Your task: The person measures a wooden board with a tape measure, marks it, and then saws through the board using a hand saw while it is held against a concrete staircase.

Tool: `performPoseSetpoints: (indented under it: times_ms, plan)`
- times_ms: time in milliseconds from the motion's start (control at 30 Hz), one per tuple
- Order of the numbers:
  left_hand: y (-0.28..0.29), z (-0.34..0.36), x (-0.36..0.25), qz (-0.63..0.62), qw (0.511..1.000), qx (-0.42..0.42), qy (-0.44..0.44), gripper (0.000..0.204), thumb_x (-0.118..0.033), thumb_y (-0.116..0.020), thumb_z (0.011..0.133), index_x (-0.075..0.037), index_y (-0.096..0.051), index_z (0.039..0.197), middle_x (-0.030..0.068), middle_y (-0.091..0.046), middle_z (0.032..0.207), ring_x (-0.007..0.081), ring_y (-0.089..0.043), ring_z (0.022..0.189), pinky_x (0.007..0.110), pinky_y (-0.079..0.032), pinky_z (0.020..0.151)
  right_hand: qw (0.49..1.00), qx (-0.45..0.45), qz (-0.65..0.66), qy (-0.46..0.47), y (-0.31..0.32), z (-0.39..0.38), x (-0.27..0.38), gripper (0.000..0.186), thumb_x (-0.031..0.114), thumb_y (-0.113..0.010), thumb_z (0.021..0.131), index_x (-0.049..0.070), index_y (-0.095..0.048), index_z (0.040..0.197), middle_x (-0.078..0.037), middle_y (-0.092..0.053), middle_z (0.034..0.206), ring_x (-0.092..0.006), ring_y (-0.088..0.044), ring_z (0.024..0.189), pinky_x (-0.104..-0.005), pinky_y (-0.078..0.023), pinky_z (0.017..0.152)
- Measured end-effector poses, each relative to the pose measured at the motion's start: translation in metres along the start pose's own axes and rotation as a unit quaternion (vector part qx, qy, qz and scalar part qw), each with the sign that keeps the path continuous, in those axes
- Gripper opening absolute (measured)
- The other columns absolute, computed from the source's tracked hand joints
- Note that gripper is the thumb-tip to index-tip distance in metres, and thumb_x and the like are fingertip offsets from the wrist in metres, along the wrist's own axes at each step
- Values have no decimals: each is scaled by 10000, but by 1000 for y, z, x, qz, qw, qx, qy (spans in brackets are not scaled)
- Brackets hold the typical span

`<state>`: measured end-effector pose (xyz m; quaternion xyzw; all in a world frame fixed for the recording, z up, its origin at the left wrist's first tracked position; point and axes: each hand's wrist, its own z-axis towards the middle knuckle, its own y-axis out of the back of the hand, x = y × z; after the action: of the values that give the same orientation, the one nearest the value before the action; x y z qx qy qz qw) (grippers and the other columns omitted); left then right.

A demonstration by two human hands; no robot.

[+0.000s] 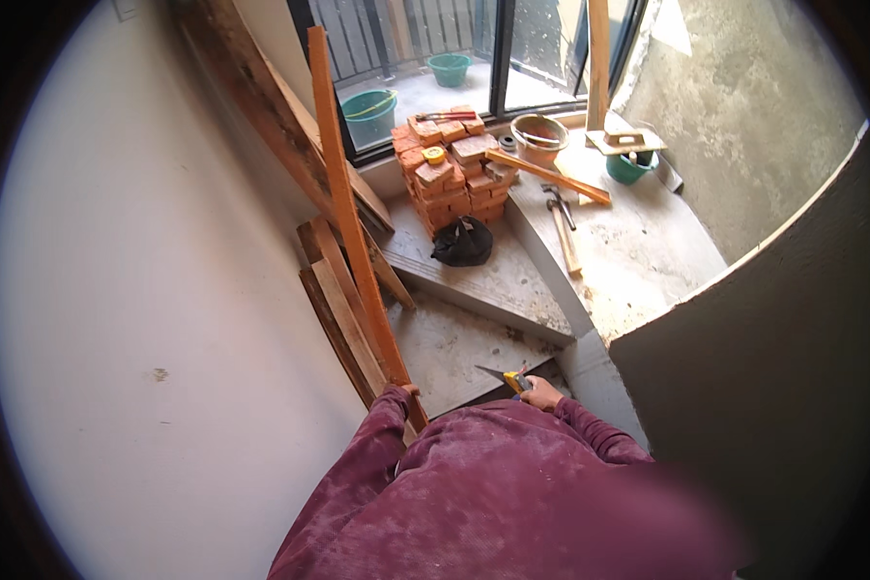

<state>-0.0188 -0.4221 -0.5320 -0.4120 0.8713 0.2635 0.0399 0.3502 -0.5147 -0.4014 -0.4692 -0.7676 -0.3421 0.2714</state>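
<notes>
A long, narrow orange-brown wooden board (343,198) rises from beside my body toward the window. Near its lower end my left hand (411,390) is closed round its edge, with most of the hand hidden by the sleeve. To the right, my right hand (541,394) grips what looks like a handsaw (513,381) by its yellow and dark handle. Its pointed dark blade aims left toward the board, apart from it. The blade's teeth are too small to make out.
Planks (333,329) lean against the left white wall. On the winding concrete steps (483,266) stand a brick stack (454,198) with a yellow tape measure (434,154), a black bag (462,242), hammers (564,237), a bucket (539,145) and a green basin (631,172). A curved wall (744,358) borders the right.
</notes>
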Motion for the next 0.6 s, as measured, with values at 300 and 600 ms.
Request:
performPoseSetpoints:
  times_ms: [300,600]
  plan:
    - [-14,26,-9,36,998,31,-29,623,-430,-699,646,-69,-633,1149,212,-556,1254,349,-520,1136,435,-398,977,984,36,-172,-11,9,30,-20,483,279,-673,731,-56,-625,1075,-200,-670,1006,-248,-642,923,-332,-482,808]
    - [-17,49,-17,31,992,124,-8,656,-437,-654,686,-59,-590,1219,248,-512,1308,376,-494,1172,435,-379,1003,925,100,-338,142,19,59,-46,293,272,-633,749,120,-702,990,-162,-633,943,-280,-626,878,-365,-483,783]
